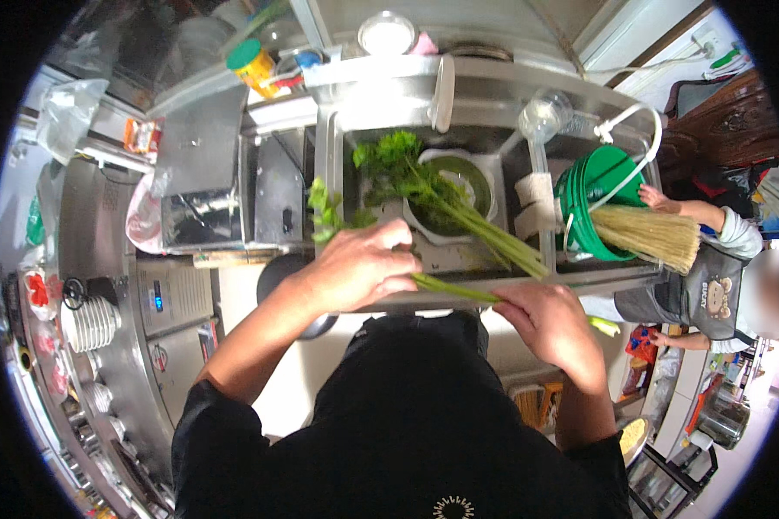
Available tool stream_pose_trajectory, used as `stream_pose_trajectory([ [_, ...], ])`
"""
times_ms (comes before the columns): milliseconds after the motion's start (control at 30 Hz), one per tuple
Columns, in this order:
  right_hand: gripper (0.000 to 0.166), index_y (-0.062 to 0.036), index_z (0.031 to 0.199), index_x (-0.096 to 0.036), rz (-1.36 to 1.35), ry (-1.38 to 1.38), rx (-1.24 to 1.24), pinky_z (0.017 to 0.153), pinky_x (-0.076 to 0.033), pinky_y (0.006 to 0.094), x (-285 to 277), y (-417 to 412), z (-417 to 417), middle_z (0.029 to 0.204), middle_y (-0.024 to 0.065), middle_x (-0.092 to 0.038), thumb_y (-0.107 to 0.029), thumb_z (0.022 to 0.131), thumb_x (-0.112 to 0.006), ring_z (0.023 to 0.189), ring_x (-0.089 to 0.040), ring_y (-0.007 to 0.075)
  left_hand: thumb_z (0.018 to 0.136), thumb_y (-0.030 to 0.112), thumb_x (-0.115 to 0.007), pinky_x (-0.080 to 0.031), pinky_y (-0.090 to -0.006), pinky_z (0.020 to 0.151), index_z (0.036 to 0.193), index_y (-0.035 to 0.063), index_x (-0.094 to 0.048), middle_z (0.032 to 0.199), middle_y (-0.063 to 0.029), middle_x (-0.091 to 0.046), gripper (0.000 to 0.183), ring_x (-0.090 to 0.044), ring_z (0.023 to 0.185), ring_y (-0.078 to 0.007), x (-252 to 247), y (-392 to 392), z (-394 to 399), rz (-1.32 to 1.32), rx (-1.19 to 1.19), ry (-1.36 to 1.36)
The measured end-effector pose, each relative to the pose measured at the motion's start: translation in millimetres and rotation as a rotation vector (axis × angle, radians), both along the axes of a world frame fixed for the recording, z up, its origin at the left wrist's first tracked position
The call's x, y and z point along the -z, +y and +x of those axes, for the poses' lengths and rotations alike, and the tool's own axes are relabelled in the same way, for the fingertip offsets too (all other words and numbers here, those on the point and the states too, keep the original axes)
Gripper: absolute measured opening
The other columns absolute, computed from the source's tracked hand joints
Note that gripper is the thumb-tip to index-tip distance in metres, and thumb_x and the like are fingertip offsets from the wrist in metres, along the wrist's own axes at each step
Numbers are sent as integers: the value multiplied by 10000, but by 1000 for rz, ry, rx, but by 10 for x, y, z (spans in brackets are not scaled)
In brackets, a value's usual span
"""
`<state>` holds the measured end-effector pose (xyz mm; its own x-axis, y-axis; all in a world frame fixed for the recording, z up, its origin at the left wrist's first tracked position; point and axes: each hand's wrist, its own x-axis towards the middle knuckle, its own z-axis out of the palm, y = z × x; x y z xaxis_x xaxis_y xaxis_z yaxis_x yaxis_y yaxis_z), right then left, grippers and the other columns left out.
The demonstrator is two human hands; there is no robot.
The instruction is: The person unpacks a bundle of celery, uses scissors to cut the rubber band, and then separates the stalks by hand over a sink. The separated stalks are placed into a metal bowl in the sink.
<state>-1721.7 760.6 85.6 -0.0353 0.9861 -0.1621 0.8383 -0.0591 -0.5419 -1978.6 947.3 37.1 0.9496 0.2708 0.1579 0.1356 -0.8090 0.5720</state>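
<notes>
A green leafy stalk, likely celery (454, 287), runs between my two hands over the sink's front edge. My left hand (363, 266) grips it near the leafy end, and some leaves stick out beyond that hand. My right hand (552, 321) holds it farther along, with the pale cut end emerging past the fingers. More stalks (487, 227) lie across the steel sink (428, 258), their leaves towards the back left. Partly beneath them sits a white basin (492, 170) with greenish contents.
On the right, a green bucket (604, 165) holds a bundle of straw-coloured strands (649, 233). Another person's hand (662, 200) reaches beside it. A white hose (655, 133) arches over the bucket. Left of the sink are steel containers (279, 188); a yellow tub (253, 68) stands behind.
</notes>
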Motion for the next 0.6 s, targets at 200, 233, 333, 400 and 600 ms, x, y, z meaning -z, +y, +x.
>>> stream_pose_trajectory([
  [200, 197, -66, 1011, -712, 41, 109, 43, 744, -544, 452, -137, 43, 101, 918, 159, -717, -232, 916, -670, 854, -691, 369, 838, 225, -765, -575, -413, 693, 953, 113, -673, 1094, -66, -610, 186, -685, 884, -293, -264, 170, 68, -16, -36, -33],
  [233, 193, -65, 1005, -713, 45, 116, 50, 740, -543, 451, -149, 45, 100, 914, 158, -715, -230, 913, -671, 851, -690, 367, 839, 222, -764, -575, -413, 693, 951, 114, -671, 1094, -63, -612, 181, -685, 882, -294, -268, 189, 62, -19, -40, -33],
  [333, 187, -75, 1001, -713, 24, 122, 71, 706, -529, 454, -189, 47, 122, 869, 156, -702, -231, 907, -671, 820, -681, 371, 834, 174, -759, -569, -391, 695, 936, 107, -677, 1084, -42, -626, 147, -687, 872, -270, -303, 202, 81, 37, -57, -90],
  [400, 184, -77, 996, -711, 9, 113, 69, 697, -525, 458, -193, 45, 141, 854, 156, -698, -233, 910, -664, 809, -677, 374, 834, 139, -745, -568, -386, 704, 940, 97, -673, 1063, -34, -642, 135, -687, 876, -259, -366, 201, 75, 55, -66, -85],
  [600, 188, -74, 951, -697, 5, 68, 67, 681, -518, 472, -263, 62, 93, 831, 162, -684, -251, 928, -636, 784, -673, 380, 774, 153, -703, -551, -403, 663, 869, 84, -605, 861, -53, -607, 153, -650, 824, -265, -542, 165, 83, 287, -1, 4],
])
